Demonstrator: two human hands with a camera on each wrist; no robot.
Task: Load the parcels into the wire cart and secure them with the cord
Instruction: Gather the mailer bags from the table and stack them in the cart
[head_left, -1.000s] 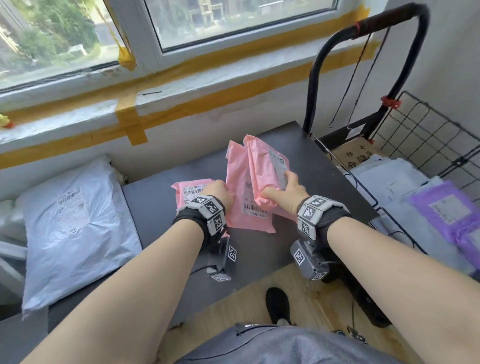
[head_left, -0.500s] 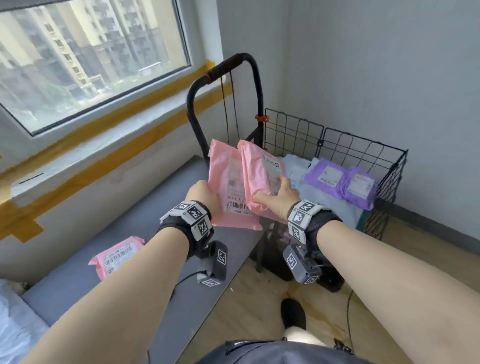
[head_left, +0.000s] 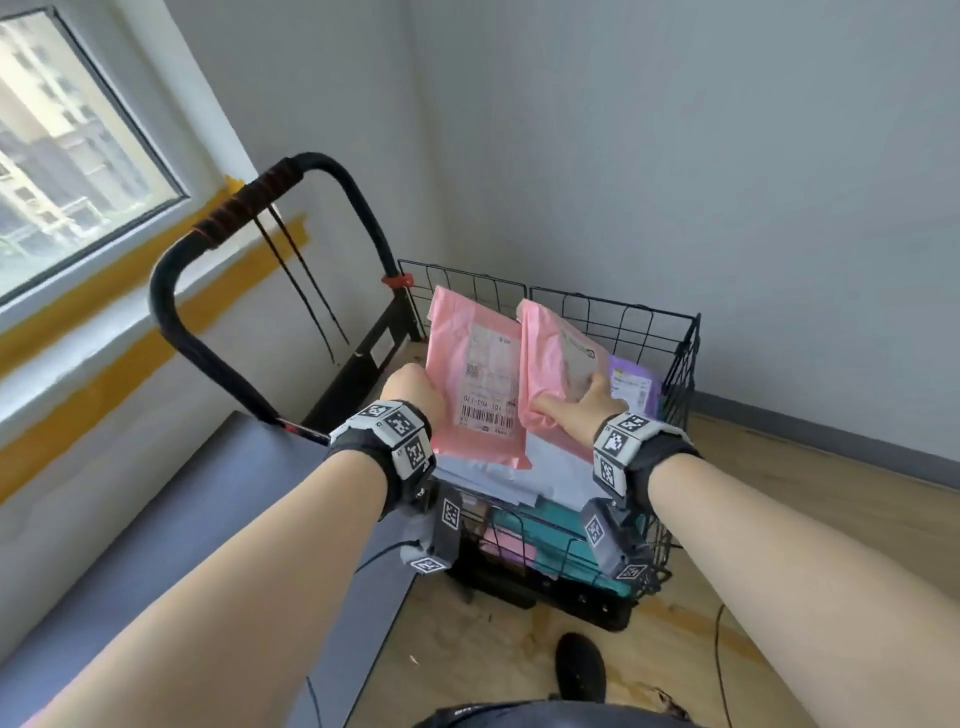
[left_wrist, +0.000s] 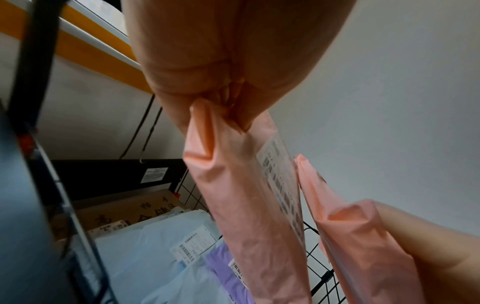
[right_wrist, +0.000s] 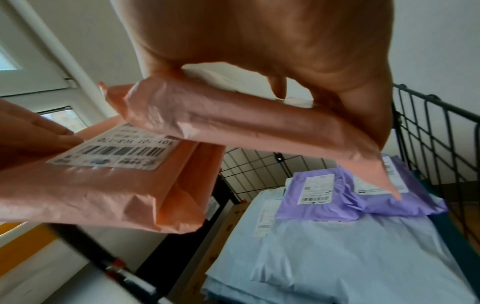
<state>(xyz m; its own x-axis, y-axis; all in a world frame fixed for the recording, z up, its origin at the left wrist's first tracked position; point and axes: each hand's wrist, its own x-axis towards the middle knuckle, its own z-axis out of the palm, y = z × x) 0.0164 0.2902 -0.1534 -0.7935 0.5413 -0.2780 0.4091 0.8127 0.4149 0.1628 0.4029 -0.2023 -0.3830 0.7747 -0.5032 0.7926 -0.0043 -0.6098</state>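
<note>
here the left hand (head_left: 415, 395) pinches one pink parcel (head_left: 475, 384) by its near left edge, and the right hand (head_left: 576, 410) grips a second pink parcel (head_left: 556, 364) beside it. both hang over the wire cart (head_left: 680, 364), above pale blue parcels (right_wrist: 337, 246); farther right lie purple parcels (right_wrist: 337, 197).

Two pink parcels (head_left: 475, 384) (head_left: 558, 374) held upright, side by side over black wire cart (head_left: 680, 364); pale blue, purple parcels (right_wrist: 345, 197) inside; cord (head_left: 306, 291) dangling from handle.

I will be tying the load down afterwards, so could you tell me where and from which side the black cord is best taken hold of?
Probably at its lower free end, from the handle side: the black cord hangs in two loose strands from the cart handle, clear of the wire basket.
</note>
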